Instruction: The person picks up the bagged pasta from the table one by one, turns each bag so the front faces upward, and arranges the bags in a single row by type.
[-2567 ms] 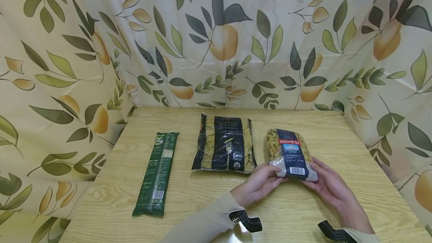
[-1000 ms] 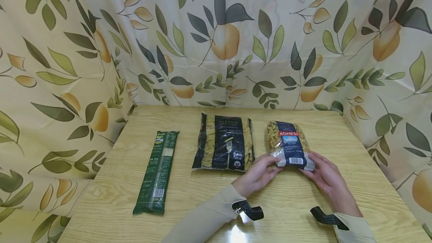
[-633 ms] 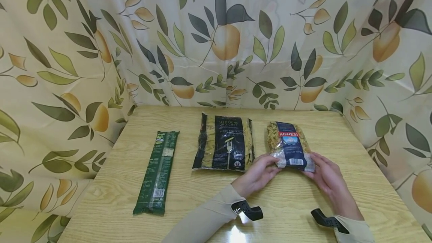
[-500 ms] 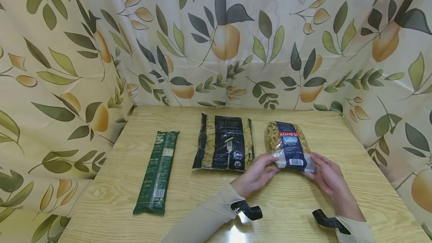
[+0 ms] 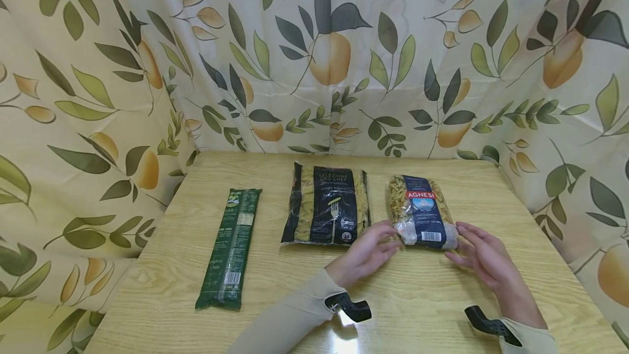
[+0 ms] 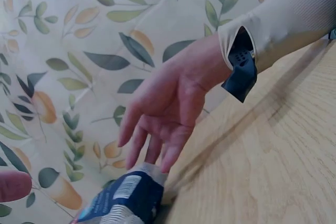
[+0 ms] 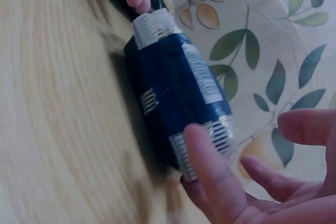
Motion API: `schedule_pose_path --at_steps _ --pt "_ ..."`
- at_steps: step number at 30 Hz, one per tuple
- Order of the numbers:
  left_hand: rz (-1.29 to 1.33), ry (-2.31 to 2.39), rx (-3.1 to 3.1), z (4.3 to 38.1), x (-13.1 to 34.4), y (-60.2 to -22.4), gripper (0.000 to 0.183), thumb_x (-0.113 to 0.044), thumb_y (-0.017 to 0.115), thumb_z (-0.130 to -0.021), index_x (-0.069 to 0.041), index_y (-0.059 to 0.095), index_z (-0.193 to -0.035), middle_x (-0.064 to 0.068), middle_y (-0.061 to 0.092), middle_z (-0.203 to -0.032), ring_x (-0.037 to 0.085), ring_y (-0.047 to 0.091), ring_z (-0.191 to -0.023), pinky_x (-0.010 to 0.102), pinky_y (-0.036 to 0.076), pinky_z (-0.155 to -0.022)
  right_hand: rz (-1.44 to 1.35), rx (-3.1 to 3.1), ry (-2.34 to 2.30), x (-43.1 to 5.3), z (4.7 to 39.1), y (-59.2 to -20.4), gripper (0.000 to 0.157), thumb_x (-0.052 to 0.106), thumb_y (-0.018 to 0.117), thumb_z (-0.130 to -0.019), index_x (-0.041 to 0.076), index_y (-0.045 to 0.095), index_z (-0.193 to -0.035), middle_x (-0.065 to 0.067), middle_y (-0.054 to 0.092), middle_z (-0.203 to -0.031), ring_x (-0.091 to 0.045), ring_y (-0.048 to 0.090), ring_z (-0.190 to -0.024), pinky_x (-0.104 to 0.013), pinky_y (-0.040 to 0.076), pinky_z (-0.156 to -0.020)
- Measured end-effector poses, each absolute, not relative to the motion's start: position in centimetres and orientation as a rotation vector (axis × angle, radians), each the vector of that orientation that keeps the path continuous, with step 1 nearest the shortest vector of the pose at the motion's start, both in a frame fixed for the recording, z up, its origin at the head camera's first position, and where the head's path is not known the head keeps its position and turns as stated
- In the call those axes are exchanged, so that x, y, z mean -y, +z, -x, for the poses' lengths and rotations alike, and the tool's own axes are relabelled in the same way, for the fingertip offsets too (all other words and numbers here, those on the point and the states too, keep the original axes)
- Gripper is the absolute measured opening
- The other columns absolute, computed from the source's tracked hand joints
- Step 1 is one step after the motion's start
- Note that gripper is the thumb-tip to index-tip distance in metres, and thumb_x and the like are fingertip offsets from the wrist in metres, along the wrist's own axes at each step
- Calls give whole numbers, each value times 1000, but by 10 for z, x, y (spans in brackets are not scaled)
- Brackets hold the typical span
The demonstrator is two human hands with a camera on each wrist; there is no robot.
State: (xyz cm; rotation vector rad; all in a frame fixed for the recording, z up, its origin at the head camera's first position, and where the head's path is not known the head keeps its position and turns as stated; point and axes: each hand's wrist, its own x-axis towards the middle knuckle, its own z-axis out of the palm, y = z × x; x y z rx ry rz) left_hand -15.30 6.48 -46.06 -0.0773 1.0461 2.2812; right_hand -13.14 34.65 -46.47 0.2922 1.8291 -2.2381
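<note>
A blue-labelled Agnesi pasta bag (image 5: pixel 423 212) lies flat at the right of the row on the table. My left hand (image 5: pixel 366 250) is at its lower left corner with fingers loosely extended, gripping nothing; whether the fingertips still brush the bag I cannot tell. At the lower right corner my right hand (image 5: pixel 486 258) has its fingers spread, and in the right wrist view the thumb (image 7: pixel 207 166) is in front of the striped end of the bag (image 7: pixel 173 77). Left of it lies a black penne pasta bag (image 5: pixel 328 206), close to my left fingers.
A long green spaghetti packet (image 5: pixel 229 250) lies on the left part of the wooden table (image 5: pixel 162 266). Leaf-and-fruit patterned curtains (image 5: pixel 275 59) stand behind the table and at both sides. Each wrist bears a black camera mount (image 5: pixel 349 307).
The Agnesi bag was first set farther back and flat on the table. Since half a second ago both hands have let go of it and drawn slightly apart, left hand leftward, right hand rightward.
</note>
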Motion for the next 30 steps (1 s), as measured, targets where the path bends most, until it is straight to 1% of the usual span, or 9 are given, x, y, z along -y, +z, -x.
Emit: schedule_pose_path --at_steps 2,4,7,9,10,16,20,24,30 --pt "45 2262 -1057 154 -60 -459 67 -6 50 -99 6 24 -159 33 26 -160 51 26 -154 52 19 -132 -296 -1905 -2196 -345 131 -463 37 32 56 -107 19 48 -141 19 58 -122 4 69 -100 -37 64 -89" --pt "13 2238 -1073 154 -54 -457 65 -8 50 -100 6 25 -159 32 25 -162 50 26 -154 52 19 -132 -303 -2021 -2107 -343 131 -460 55 37 55 -107 12 38 -153 3 52 -137 7 66 -99 -36 64 -89" --pt "-44 2196 -1100 155 -45 -454 63 -11 48 -102 5 27 -159 30 26 -164 48 28 -154 52 20 -131 -331 -2182 -1949 -339 131 -456 78 45 52 -106 0 21 -161 -21 31 -156 11 61 -97 -35 64 -89" --pt "-82 2169 -1120 155 -37 -451 61 -13 48 -104 3 29 -159 28 27 -165 47 29 -154 51 20 -131 -337 -2262 -1855 -336 130 -453 82 47 48 -107 -5 17 -162 -29 19 -162 13 57 -96 -35 64 -88" --pt "-98 2159 -1134 155 -33 -448 60 -14 48 -104 3 31 -159 27 29 -165 46 30 -154 52 21 -131 -334 -2296 -1822 -335 130 -452 82 48 47 -107 -6 16 -161 -31 19 -162 14 56 -96 -34 64 -88" --pt "-190 2120 -1245 154 -4 -430 55 -17 48 -105 -1 39 -157 22 42 -161 41 38 -152 54 24 -130 -246 -2504 -1741 -328 127 -440 73 42 48 -109 -10 27 -156 -20 37 -149 21 53 -99 -19 61 -85" --pt "-255 2136 -1292 157 19 -417 54 -16 46 -106 -1 39 -157 22 41 -161 41 40 -151 55 26 -129 -129 -2588 -1845 -314 127 -427 58 35 53 -108 -1 42 -152 -4 45 -144 20 54 -105 -10 56 -87" --pt "-312 2137 -1374 158 40 -408 52 -17 44 -106 -2 41 -156 22 42 -161 41 41 -150 53 31 -128 78 -2482 -2129 -291 128 -411 38 23 57 -107 7 56 -141 14 59 -131 12 64 -108 -10 56 -88" --pt "-402 2112 -1481 159 67 -402 50 -22 43 -108 1 44 -152 24 48 -156 40 50 -144 56 34 -125 352 -2321 -2287 -256 134 -392 32 15 56 -107 0 58 -135 9 72 -122 -1 72 -109 -17 59 -88"
